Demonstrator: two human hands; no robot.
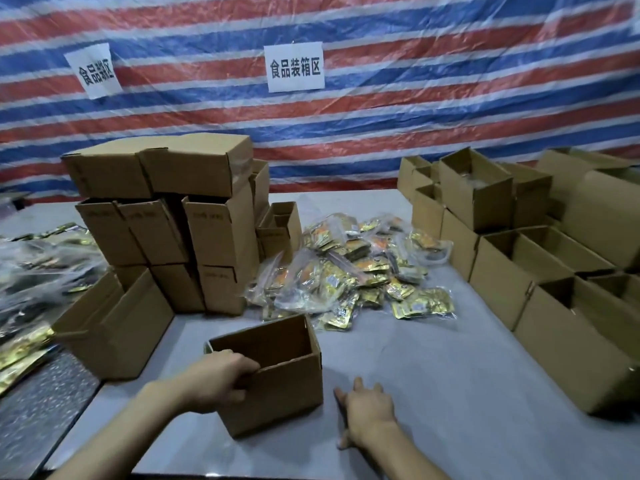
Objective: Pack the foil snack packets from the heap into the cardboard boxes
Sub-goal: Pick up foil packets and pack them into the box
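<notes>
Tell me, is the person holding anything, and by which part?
The left hand grips the open cardboard box by its near top edge, fingers curled over the rim. The right hand, open beside the box, holds nothing.

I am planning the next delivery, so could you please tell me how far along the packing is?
Early, it seems. Done: nothing certain; the stacked boxes on the left hide their contents. In hand: the left hand holds the near rim of an open box showing no packets, while the right hand rests open on the table. Left: a large heap of packets, and the open boxes on the right.
</notes>
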